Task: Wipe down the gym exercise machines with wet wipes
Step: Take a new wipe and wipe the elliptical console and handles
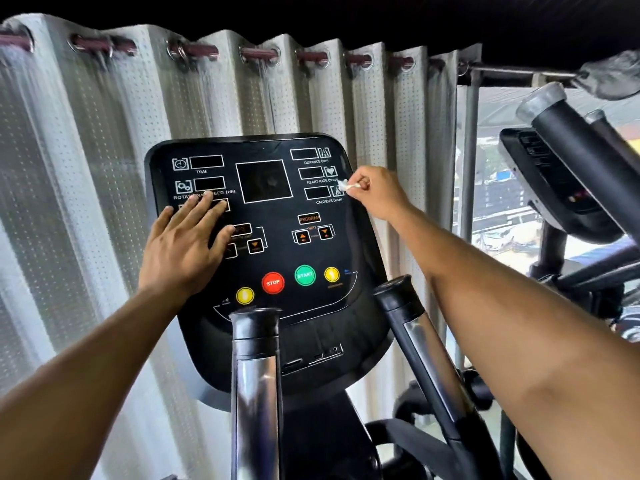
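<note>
A black exercise machine console (266, 258) faces me, with display windows, a red STOP button (273, 282), a green START button (305, 275) and two yellow buttons. My left hand (183, 247) lies flat on the console's left side with its fingers straight. My right hand (375, 192) pinches a small white wet wipe (344, 185) against the console's upper right edge, beside the heart rate and calories windows. Two black and chrome handlebars (256, 368) rise in front of the console.
A pale dotted curtain (86, 150) hangs on a rod behind the machine. A second machine's console (554, 181) and black handlebar (585, 140) stand at the right, in front of a bright window.
</note>
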Demonstrator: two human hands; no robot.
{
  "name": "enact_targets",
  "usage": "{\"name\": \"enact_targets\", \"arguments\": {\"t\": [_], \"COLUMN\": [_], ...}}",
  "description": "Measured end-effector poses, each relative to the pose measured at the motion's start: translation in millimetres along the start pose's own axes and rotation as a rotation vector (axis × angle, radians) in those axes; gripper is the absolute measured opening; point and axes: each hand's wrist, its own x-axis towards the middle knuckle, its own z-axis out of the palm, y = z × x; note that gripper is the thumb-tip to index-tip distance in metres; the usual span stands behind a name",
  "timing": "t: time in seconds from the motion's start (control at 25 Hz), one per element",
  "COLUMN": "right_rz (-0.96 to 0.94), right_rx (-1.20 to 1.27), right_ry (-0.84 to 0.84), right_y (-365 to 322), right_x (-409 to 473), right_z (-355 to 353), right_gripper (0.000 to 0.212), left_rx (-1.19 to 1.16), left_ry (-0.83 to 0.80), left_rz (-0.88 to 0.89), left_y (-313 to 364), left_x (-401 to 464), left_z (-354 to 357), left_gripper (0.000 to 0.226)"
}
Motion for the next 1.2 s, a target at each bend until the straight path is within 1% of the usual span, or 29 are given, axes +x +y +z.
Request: {"name": "enact_targets", "arguments": {"t": [0.12, 0.28, 0.36, 0.44, 0.52, 0.6, 0.76, 0.88, 0.96, 1.04, 1.12, 1.2], "right_rz": [0.015, 0.035, 0.073, 0.114, 0.105, 0.089, 0.133, 0.135, 0.110, 0.061, 0.030, -0.002], "right_rx": [0.068, 0.275, 0.306, 0.329, 0.348, 0.329, 0.261, 0.270, 0.223, 0.175, 0.121, -0.016], "right_ry": [-0.126, -0.292, -0.314, -0.269, -0.213, -0.154, -0.040, -0.001, -0.034, -0.105, -0.241, -0.343], "right_y": [14.2, 43.8, 52.6, 54.9, 48.5, 37.4, 15.3, 13.4, 20.7, 31.3, 35.8, 32.5], "right_x": [-38.8, -118.4, -140.3, -142.7, -131.4, -111.1, -71.3, -74.8, -93.9, -117.3, -130.0, -119.9], "right_z": [-8.2, -16.9, -14.3, -11.4, -9.4, -7.2, -2.2, 1.4, 1.2, -4.4, -13.6, -24.8], "right_gripper": [0.010, 0.010, 0.009, 0.007, 0.007, 0.007, 0.007, 0.006, 0.008, 0.013, 0.018, 0.017], "left_rx": [0.011, 0.021, 0.027, 0.038, 0.031, 0.029, 0.051, 0.030, 0.019, 0.013, -0.023, -0.090], "left_ry": [-0.011, -0.036, -0.041, -0.045, -0.034, -0.033, -0.035, -0.023, -0.019, -0.028, -0.031, 0.000], "left_rz": [-0.013, -0.018, -0.021, -0.020, -0.029, -0.023, -0.018, -0.021, -0.020, -0.018, -0.041, -0.108], "left_y": [0.4, 5.3, 5.6, 5.9, 5.7, 5.5, 5.8, 3.5, 3.1, 4.9, 7.2, 11.3], "left_x": [-2.9, -6.9, -7.1, -6.9, -7.3, -6.5, -5.5, -5.3, -4.5, -4.0, -7.6, -16.7], "left_z": [-1.5, -4.9, -5.1, -3.7, -2.7, -2.3, -0.6, -0.4, -1.6, -2.2, -5.0, -8.1], "left_gripper": [0.066, 0.070, 0.072, 0.073, 0.073, 0.074, 0.072, 0.069, 0.068, 0.069, 0.071, 0.069]}}
